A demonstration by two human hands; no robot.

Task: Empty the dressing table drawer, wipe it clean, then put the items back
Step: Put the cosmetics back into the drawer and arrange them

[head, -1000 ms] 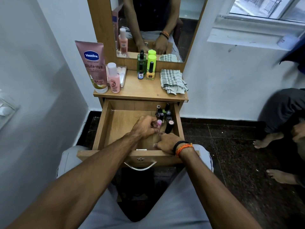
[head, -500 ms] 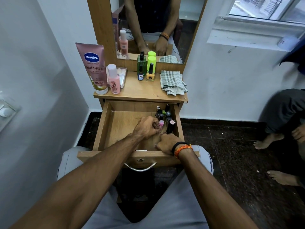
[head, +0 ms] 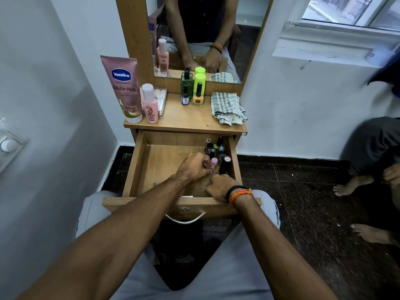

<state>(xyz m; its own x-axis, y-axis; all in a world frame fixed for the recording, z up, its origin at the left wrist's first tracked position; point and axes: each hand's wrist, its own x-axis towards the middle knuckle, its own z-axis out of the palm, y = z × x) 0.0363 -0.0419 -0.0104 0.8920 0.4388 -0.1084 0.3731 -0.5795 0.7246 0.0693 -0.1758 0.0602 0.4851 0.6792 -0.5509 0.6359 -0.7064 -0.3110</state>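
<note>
The wooden drawer (head: 138,161) of the dressing table stands pulled out over my lap. Several small nail polish bottles and lipsticks (head: 217,148) cluster in its back right corner. My left hand (head: 194,166) is inside the drawer and pinches a small pink-capped bottle (head: 213,163) beside that cluster. My right hand (head: 220,186) lies with curled fingers at the drawer's front right; what it holds is hidden. On the table top stand a pink Vaseline tube (head: 125,87), a pink bottle (head: 149,105), a green bottle (head: 186,83), a yellow nail polish (head: 198,98) and a folded checked cloth (head: 227,108).
A mirror (head: 203,35) rises behind the table top. A white wall closes in on the left, with a wall switch (head: 8,146). Another person's bare feet (head: 350,187) rest on the dark floor to the right. A window sill (head: 333,46) juts out at the upper right.
My left hand has shifted slightly toward the cluster with the pink-capped bottle. My right hand has stayed at the drawer's front right.
</note>
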